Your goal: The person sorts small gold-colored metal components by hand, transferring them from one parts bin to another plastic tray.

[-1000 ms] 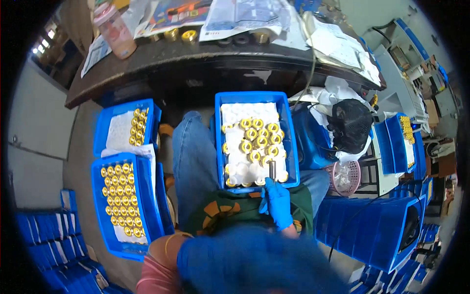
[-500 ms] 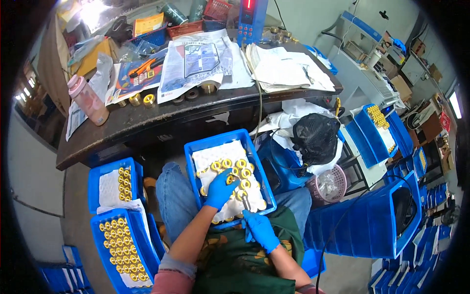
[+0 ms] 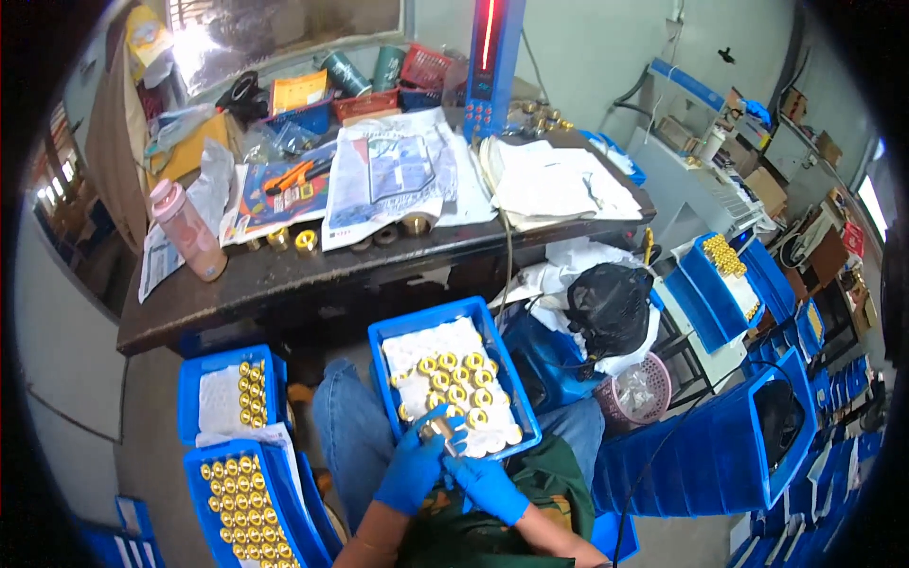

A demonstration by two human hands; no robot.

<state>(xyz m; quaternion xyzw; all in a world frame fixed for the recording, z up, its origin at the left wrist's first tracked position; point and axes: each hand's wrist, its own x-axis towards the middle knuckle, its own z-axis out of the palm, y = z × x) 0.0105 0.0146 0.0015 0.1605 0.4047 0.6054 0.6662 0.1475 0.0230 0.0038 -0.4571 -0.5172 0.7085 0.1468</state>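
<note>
At the blue tray's (image 3: 508,374) near edge, the left hand (image 3: 415,466) grips a brass fitting (image 3: 436,428), the right hand (image 3: 486,489) a slim tool (image 3: 451,448), apparently working the fitting, which calls for careful alignment next.

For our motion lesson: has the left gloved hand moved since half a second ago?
Yes: the left gloved hand has drawn back, farther from the dark desk.

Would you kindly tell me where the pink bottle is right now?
In the head view, the pink bottle is near the front edge of the dark desk, at its left end, beside a crumpled pale bag.
</note>
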